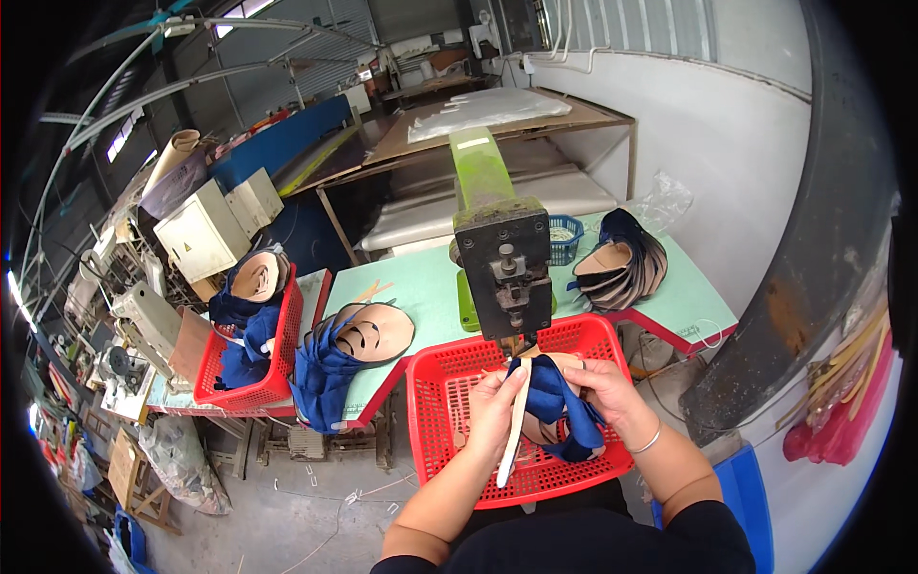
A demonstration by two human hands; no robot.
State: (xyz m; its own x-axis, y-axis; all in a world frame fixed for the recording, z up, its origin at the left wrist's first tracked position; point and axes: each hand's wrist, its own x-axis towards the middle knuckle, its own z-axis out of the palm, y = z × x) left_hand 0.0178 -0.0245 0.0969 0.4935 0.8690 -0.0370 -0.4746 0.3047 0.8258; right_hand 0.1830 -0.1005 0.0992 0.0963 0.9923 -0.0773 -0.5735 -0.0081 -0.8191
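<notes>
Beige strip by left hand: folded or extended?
Extended below the left hand: that part of the beige strip runs nearly straight, its end visible over the red basket. Upper part: cannot tell, partly hidden.

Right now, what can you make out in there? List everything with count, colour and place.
Workpiece: one, navy and beige, between both hands
Strip: one, cream, hanging at the left hand
Front basket: one, red, beneath the workpiece
Side basket: one, red, left
Stacked pieces: two worktop stacks, navy and beige, flanking the machine; more in the side basket
Machine: one, green and black, centre
Worktop: count unclear, pale green, around the machine
Small basket: one, blue, behind right
Clear bag: one, floor left
Pillar: one, dark, right
Distant clutter: too small to count
Bracelet: one, silvery, right wrist
Left grip: one, bare, pinching strip and workpiece
Right grip: one, bare, pinching workpiece
</notes>
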